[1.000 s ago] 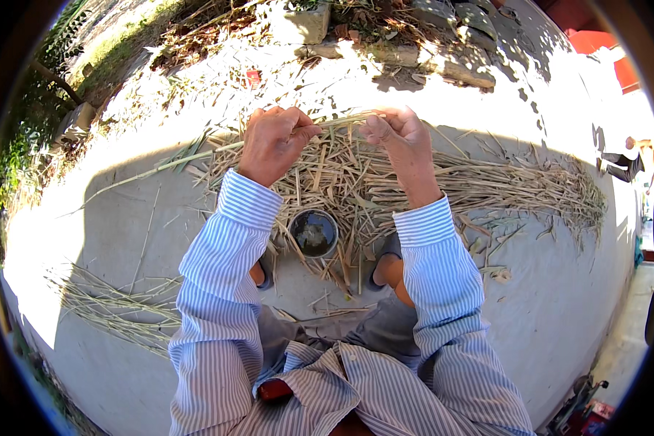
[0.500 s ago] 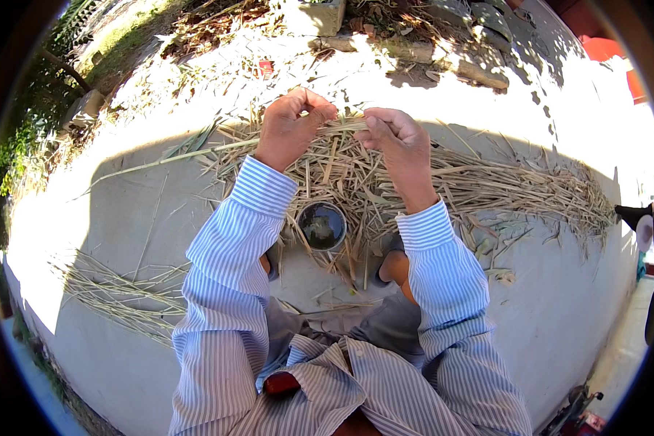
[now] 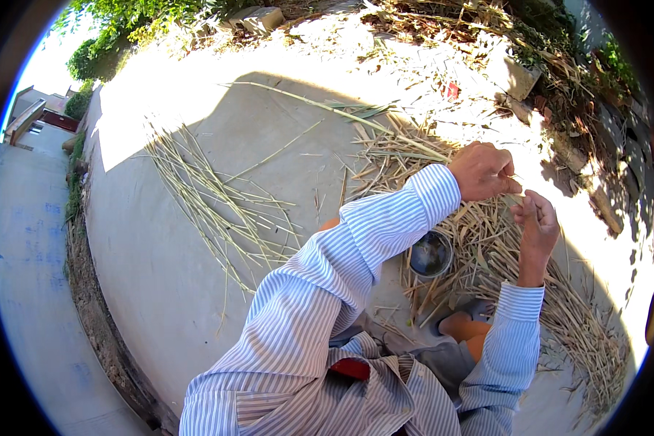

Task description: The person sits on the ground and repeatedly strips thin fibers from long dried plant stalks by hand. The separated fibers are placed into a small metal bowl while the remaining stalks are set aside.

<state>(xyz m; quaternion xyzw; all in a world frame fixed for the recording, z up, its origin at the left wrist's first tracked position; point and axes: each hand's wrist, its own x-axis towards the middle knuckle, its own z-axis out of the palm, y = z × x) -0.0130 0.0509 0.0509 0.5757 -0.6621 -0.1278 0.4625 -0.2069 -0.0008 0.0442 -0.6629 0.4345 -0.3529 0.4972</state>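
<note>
My left hand [image 3: 485,173] is closed in a pinch on a long, thin, pale stalk [image 3: 356,116], which runs out from it toward the far left. Close beside it, my right hand [image 3: 536,221] has thumb and fingers pressed together near the stalk's other end, where a short bit of it shows between the hands. Below both hands lies a heap of dry straw-like leaves and stalks [image 3: 498,236]. A round bowl of dark liquid [image 3: 431,254] stands at the heap's near left edge, below my left wrist.
A loose bundle of thin greenish stalks [image 3: 203,192] lies on the concrete floor [image 3: 160,291] at the left. Longer dry stalks [image 3: 578,327] spread toward the lower right. A pale block [image 3: 512,76] and leaf litter border the far side. My foot [image 3: 479,309] is beside the heap.
The view has swung to the left, so hands, bowl and straw appear farther right and the bundle of stalks shows fully. My hands still hold the stalk and are closer together.
</note>
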